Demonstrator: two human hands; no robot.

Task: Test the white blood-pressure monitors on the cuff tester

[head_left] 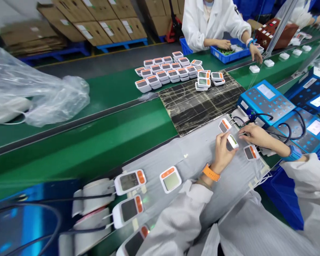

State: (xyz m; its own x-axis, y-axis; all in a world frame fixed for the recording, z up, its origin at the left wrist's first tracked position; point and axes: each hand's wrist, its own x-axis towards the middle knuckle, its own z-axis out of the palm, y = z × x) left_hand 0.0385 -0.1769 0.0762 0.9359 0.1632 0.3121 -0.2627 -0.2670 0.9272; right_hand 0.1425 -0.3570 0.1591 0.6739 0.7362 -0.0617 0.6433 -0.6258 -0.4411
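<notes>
Your L hand (223, 152) has its grip on a device (234, 141); R hand (256, 136) grip, can't tell. Slack hold may drop it onto counter (198, 151).

1. We look through one camera, worn on the person's head, facing forward and down across the green table (138, 129).
2. We sit above the wearer's lap – the pale clothing (250, 227) fills the bottom edge, quite near the lens.
3. Left hand (225, 149) and right hand (252, 135) appear right of centre, near us, seen from above and behind.
4. Our view leans: the table runs from lower left to upper right.
5. The blue machine (34, 199) at lower left is close, blurred and cut off.
6. Farthest off, along the top, we get cardboard boxes (106, 30) and a co-worker (196, 26) – head cropped out.
</notes>
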